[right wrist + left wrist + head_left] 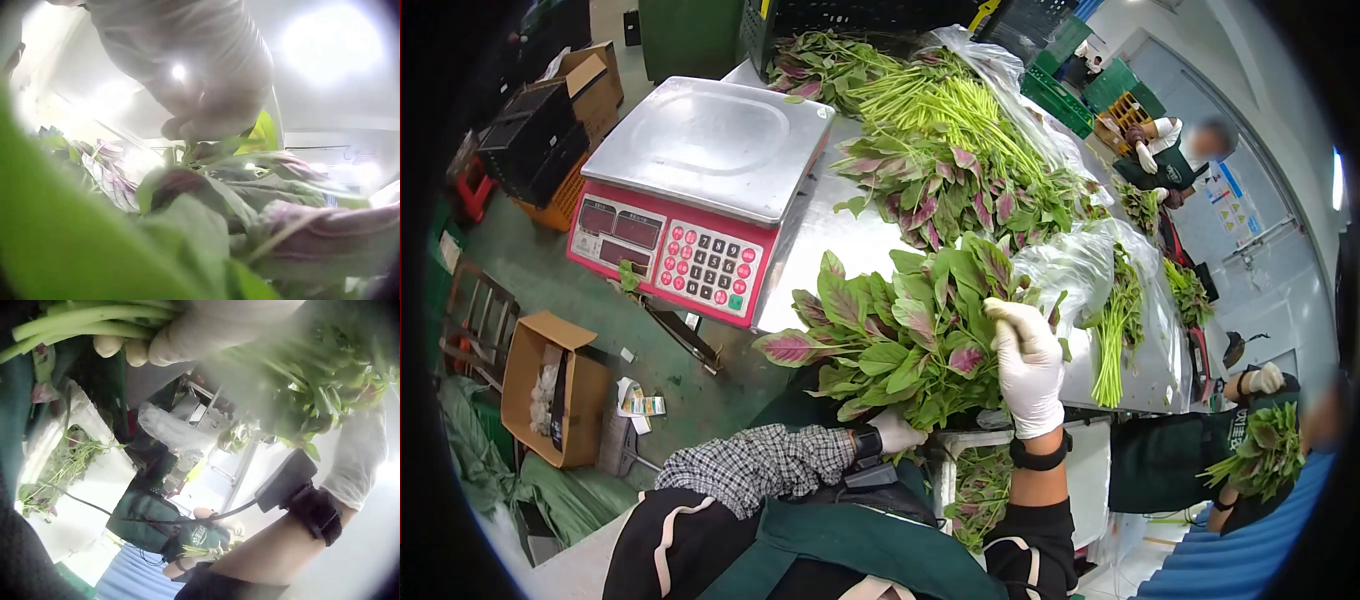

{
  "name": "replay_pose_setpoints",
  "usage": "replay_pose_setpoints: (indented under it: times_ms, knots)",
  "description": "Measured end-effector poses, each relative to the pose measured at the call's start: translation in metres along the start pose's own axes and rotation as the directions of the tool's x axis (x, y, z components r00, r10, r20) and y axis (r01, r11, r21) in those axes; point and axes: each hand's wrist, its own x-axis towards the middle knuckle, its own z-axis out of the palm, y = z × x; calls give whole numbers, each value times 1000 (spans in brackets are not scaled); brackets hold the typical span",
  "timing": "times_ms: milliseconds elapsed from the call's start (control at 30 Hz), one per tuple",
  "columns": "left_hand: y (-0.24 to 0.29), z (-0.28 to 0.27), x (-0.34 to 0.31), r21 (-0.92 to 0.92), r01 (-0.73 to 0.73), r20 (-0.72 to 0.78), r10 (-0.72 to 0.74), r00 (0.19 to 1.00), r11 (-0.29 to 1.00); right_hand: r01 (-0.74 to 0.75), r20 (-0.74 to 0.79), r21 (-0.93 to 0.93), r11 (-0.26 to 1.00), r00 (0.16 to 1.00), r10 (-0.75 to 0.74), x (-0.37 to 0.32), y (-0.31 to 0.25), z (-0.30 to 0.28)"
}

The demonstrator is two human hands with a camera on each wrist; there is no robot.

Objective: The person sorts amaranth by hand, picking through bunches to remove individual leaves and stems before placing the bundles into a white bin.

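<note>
A bunch of green and purple leafy stems (900, 330) is held in front of the body, leaves spread toward the table. The left hand (897, 431) grips it low, mostly under the leaves; in the left wrist view its gloved fingers (181, 347) curl round the pale stems (94, 322). At the bunch's right edge the right hand (1030, 370), gloved in white, has its fingertips bent together at a leaf. The right wrist view shows this hand (187, 69) just above the leaves (187, 219), its fingertips pinching a small piece of the greens.
A red scale (700, 200) with a steel pan stands left on the table. Behind the bunch lies a large pile of greens (960, 150) beside clear plastic (1060, 265). Below is a white box (945, 470) with greens inside. Other people work at the right; a cardboard box (585, 400) stands on the floor.
</note>
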Motion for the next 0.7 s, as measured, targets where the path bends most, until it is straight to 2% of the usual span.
replay_pose_setpoints:
  times_ms: [33, 67, 167, 233, 300, 433, 533, 633, 700]
  knots:
    - [-6, 4, 3, -7, -37, -46, 37, 998, 999, 6, 61, 8, 1000, 998, -7, 1, -1, 1]
    - [-13, 8, 5, -12, -75, -92, 73, 993, 997, 100, 55, -86, 991, 994, -96, 3, 1, 3]
    - [-9, 8, 0, -14, -157, -185, 152, 971, 987, 45, -54, -263, 964, 997, -61, 5, 13, -3]
    - [4, 2, -5, -36, -79, -131, 74, 989, 996, -16, -81, -247, 969, 997, -4, 2, 21, -6]
    - [17, -7, -6, -53, 129, 38, -127, 991, 990, -76, -84, -234, 969, 995, 58, -2, 23, -7]
    - [10, -5, -3, -21, 155, 46, -154, 987, 988, -176, -46, -376, 910, 984, 172, -2, 21, -8]
    - [17, -7, -7, -35, 175, 30, -174, 984, 984, -233, -9, -548, 804, 962, 273, 1, 5, -6]
    - [10, -5, -2, 19, 136, 29, -136, 990, 991, -155, -21, -698, 699, 980, 197, -2, 13, -2]
    - [9, -5, -2, 80, 95, -2, -95, 995, 992, -74, -13, -695, 715, 996, 91, -2, 25, 1]
